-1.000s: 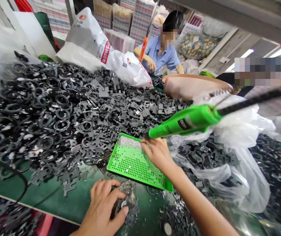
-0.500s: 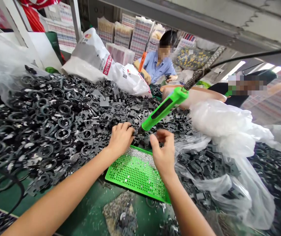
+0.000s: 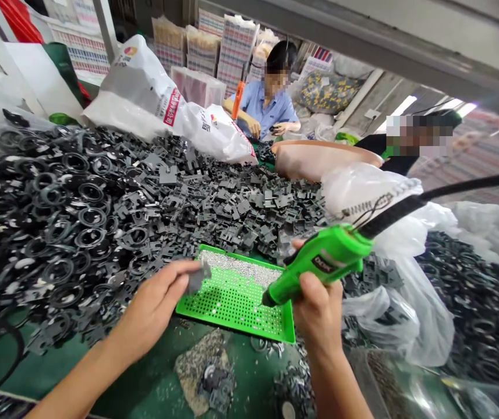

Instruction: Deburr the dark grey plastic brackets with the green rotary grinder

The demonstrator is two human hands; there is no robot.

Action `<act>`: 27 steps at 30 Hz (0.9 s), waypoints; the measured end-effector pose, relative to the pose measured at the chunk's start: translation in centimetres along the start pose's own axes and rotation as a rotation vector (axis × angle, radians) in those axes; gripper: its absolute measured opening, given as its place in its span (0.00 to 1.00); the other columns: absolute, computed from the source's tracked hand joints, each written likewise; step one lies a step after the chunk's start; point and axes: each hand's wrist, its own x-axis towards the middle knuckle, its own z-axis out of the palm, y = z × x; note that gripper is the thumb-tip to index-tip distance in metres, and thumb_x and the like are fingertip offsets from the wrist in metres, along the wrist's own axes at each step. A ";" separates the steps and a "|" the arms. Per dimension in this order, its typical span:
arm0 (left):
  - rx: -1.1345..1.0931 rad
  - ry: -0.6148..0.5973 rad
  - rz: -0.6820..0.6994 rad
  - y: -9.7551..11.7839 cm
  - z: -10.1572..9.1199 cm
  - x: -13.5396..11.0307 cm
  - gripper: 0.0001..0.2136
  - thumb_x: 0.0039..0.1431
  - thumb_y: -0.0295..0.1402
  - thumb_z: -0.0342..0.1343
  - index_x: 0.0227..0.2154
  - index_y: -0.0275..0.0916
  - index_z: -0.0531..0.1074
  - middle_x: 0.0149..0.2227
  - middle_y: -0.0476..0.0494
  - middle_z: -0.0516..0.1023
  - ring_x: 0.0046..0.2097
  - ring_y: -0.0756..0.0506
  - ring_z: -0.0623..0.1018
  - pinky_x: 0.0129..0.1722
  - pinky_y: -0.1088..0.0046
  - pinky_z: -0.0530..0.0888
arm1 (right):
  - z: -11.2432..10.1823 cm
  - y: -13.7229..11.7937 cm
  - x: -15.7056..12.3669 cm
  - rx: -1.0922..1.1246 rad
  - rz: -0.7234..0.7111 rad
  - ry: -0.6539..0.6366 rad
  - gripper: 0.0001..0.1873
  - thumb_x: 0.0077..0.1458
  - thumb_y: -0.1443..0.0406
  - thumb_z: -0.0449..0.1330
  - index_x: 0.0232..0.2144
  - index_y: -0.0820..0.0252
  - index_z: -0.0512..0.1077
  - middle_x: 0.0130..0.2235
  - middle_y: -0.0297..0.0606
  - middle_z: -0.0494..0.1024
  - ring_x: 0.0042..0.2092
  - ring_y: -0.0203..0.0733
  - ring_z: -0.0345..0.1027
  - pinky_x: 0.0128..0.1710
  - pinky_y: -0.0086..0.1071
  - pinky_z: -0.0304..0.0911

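Observation:
My right hand [image 3: 319, 302] is wrapped round a green electric screwdriver [image 3: 321, 262], its tip pointing down and left over the tray. Between the thumb and fingers of my left hand [image 3: 157, 305] is a flat dark grey plastic part [image 3: 197, 278], held above the tray's left side. The green perforated tray [image 3: 232, 317] lies below both hands. Small silvery screws [image 3: 240, 267] are heaped along its far edge, with a few scattered over the holes. Nearer me, a rough stone-like block [image 3: 201, 361] carries some dark parts [image 3: 218, 384] with a metallic disc.
Grey plastic parts [image 3: 232, 203] are piled behind the tray, and dark ring-shaped parts [image 3: 92, 215] at the left. White sacks [image 3: 135, 93] and clear plastic bags [image 3: 389, 215] border the piles. A co-worker in a blue shirt [image 3: 266, 107] sits across; another person is at right.
My right hand has gripped the hanging screwdriver and lowered it towards the tray. My left hand has drawn back from the pile with a grey part. The view has shifted slightly.

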 end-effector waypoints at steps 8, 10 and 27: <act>-0.452 -0.265 -0.296 -3.6 4.3 -9.4 0.22 0.56 0.38 0.56 0.54 0.46 0.62 0.47 0.44 0.77 0.44 0.44 0.79 0.45 0.65 0.76 | -0.3 -0.6 -4.2 0.210 0.221 -0.013 0.24 0.49 0.55 0.65 0.46 0.56 0.67 0.22 0.28 0.72 0.23 0.37 0.64 0.23 0.31 0.59; -0.365 -0.224 -0.265 -3.3 4.4 -9.7 0.18 0.57 0.35 0.55 0.51 0.46 0.65 0.46 0.44 0.75 0.44 0.44 0.79 0.45 0.65 0.77 | -0.3 -1.2 -4.4 0.180 0.223 0.033 0.22 0.49 0.58 0.66 0.45 0.56 0.67 0.27 0.31 0.76 0.25 0.38 0.68 0.25 0.32 0.62; -0.140 -0.416 0.258 0.6 2.8 -7.7 0.20 0.56 0.33 0.60 0.51 0.56 0.68 0.48 0.51 0.78 0.49 0.42 0.75 0.49 0.67 0.74 | -2.3 -1.8 -3.7 0.195 0.095 0.111 0.17 0.52 0.58 0.63 0.45 0.54 0.70 0.32 0.34 0.76 0.30 0.40 0.72 0.31 0.35 0.67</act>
